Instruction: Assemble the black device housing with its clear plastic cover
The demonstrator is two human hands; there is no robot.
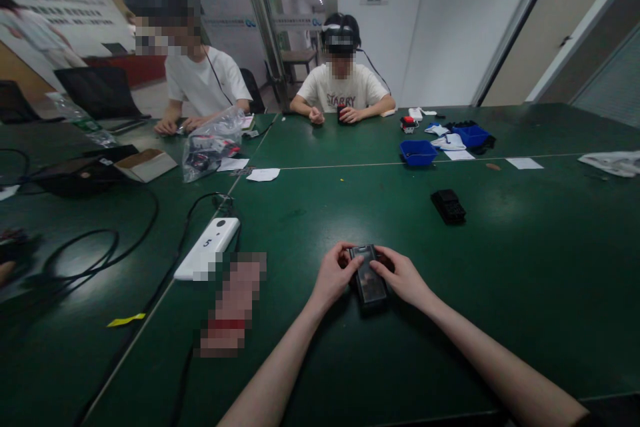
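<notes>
left hand [333, 275] and right hand [404, 275] pinch the dark case [373, 287] at its far end — probably light, stiff, slick; grip its sides.

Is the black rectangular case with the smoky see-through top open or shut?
The black case looks shut: its see-through top spans it with no visible gap, thumbs of the left hand and right hand on it.

One head-worn view looks forward and down across the green table [540, 267] from its near side.

held case [373, 285]: smooth, probably plastic | tabletop [310, 210]: smooth, semi-gloss | bag [215, 137]: crinkled plastic
</notes>
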